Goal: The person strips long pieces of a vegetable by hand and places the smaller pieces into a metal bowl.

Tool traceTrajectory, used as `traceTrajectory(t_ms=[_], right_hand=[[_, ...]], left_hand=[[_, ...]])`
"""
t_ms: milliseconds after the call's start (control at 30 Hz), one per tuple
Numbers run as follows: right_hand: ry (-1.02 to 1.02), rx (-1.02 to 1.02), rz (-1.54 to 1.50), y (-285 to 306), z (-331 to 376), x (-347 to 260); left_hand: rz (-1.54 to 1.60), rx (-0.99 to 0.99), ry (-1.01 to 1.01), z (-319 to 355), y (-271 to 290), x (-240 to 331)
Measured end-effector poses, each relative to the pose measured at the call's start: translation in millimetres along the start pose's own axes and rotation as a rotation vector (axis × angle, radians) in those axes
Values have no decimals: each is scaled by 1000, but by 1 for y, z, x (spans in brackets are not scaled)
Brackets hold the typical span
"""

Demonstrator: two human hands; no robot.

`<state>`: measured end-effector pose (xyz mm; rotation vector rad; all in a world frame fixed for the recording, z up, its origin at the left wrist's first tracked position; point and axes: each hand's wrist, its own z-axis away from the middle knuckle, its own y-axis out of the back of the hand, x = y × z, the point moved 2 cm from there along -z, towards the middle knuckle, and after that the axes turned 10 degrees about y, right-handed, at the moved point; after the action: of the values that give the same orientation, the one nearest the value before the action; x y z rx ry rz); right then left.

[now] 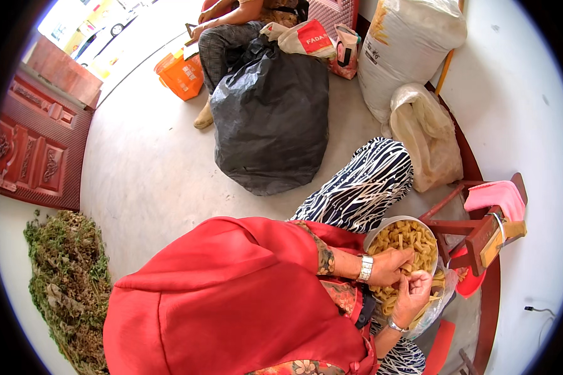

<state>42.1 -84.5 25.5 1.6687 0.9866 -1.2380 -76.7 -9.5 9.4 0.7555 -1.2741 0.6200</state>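
Observation:
A round white bowl (373, 236) heaped with pale yellow strips (413, 240) sits between my knees at the lower right. My left hand (389, 267), with a silver watch on its wrist, rests on the strips at the bowl's near rim with its fingers closed around some. Just below it, my right hand (413, 294), with a bracelet on its wrist, pinches a few strips over a clear plastic bag (436, 306) that holds more of them. My red garment (231, 300) hides both upper arms and my lap.
A wooden stool (475, 231) with a pink cloth (497, 197) stands by the wall, a red dish (470, 282) under it. A black bag (269, 106), a white sack (406, 50) and a clear bag (426, 140) lie ahead. Another person (228, 34) sits beside an orange basket (181, 76). Dried plants (69, 281) are heaped at the left.

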Motion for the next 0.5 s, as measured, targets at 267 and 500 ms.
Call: traceTrajectory(t_ms=[267, 500], right_hand=[[-90, 27, -14, -3, 5, -9], [25, 173, 122, -5, 9, 9]], left_hand=[[56, -100, -22, 4, 4, 16], [-6, -143, -94, 6, 3, 19]])
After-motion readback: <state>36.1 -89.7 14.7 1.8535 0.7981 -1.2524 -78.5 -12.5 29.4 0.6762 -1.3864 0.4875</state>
